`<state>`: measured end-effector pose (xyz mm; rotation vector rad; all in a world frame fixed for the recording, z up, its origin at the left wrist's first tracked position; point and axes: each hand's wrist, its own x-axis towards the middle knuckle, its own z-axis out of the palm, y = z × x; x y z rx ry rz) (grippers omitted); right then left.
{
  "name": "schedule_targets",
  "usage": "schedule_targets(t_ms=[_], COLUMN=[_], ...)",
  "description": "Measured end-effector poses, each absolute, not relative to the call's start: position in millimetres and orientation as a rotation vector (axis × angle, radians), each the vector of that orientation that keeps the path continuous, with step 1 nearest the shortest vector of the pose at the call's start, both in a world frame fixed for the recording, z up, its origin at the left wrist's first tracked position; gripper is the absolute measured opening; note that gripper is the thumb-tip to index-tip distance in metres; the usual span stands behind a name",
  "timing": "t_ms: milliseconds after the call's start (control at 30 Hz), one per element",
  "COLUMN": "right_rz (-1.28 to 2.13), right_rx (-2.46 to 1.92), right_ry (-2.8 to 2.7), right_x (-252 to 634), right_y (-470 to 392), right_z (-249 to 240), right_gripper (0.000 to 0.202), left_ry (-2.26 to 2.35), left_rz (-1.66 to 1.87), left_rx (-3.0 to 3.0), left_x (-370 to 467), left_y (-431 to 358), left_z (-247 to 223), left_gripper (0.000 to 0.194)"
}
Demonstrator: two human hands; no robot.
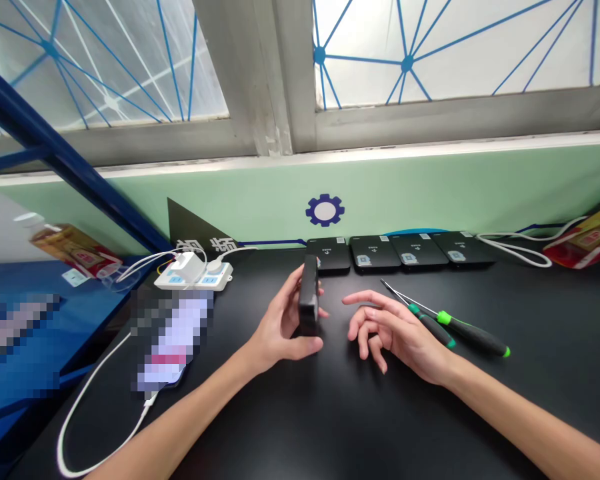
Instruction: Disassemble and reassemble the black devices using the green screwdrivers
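Note:
My left hand (283, 327) grips a flat black box (309, 297) on edge above the black table, thumb at its lower end and fingertips showing past its far side. Just to the right hovers my right hand (393, 330), fingers apart and lightly bent, holding nothing. Two screwdrivers with black and green handles lie beyond the right wrist: a shorter screwdriver (433, 327) and a longer screwdriver (475, 335), their shafts crossing near the tips. Several similar flat black boxes (375, 253) lie in a row along the back edge, most with small stickers.
A white power strip (194, 275) with plugs sits at the back left. Near it a phone (177, 340), its screen blurred out, trails a white cable (65, 427). A bottle (75, 250) leans at far left, and a red-yellow package (587, 237) lies at far right beside another cable.

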<state>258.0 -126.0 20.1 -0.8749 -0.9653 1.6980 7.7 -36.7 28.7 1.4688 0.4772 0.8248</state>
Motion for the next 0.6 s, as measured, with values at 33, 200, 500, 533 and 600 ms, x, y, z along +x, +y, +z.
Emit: schedule_targets(t_ms=[33,200,500,533,600], right_rz=[1.697,1.707,1.685,1.682,1.671], right_rx=[-0.867,-0.829,-0.917,-0.918,-0.922], right_ry=[-0.971,-1.006,-1.092,-1.092,-1.09], right_x=[258.4,256.8,251.8,252.0,252.8], right_y=[-125.9,-126.8,-129.7,-129.8,-130.4], right_z=[19.9,14.6,21.1,21.7,21.9], right_gripper=[0.045,0.057,0.06,0.059,0.058], left_ry=[0.499,0.69,0.718,0.688,0.624], left_rz=[0.807,0.731,0.77,0.785,0.802], left_rx=[1.569,2.046,2.186,2.148,1.996], left_x=[7.1,8.3,10.5,9.3,6.9], left_y=[-36.9,-46.6,-55.0,-53.6,-50.5], left_z=[28.9,32.1,34.6,34.2,33.9], left_gripper=[0.114,0.123,0.125,0.128,0.123])
